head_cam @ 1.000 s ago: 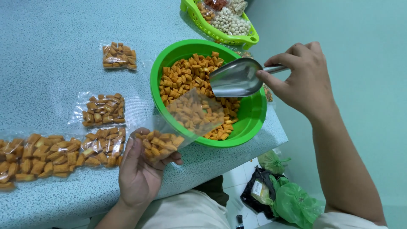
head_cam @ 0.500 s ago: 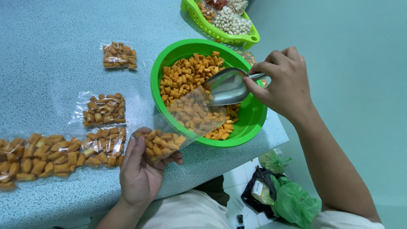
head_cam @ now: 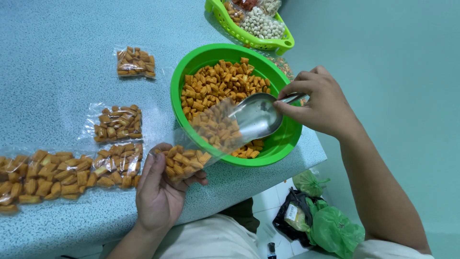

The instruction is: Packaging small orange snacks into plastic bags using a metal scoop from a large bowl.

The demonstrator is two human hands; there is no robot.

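Bagging orange snacks beside the green bowl

Landmark: green bowl (head_cam: 287, 139), at the table (head_cam: 52, 52) edge, holding loose orange snacks (head_cam: 218, 81).
Left hand (head_cam: 160, 194): just below the bowl's near rim, fingers closed around a clear bag (head_cam: 191, 153), partly filled, its open mouth leaning over the rim.
Right hand (head_cam: 318, 103): over the bowl's right rim, pinching the handle of a metal scoop (head_cam: 256, 120); scoop bowl inside the bowl, at the bag's mouth, looks empty.
Filled bags (head_cam: 117, 123): several left of the bowl, one pack (head_cam: 135, 62) farther up-left, a row (head_cam: 43, 175) at far left.
Basket (head_cam: 249, 36): beyond the bowl, with pale nuts.
Progress, by judgement: several bags done, one bag part full, much loose stock left.
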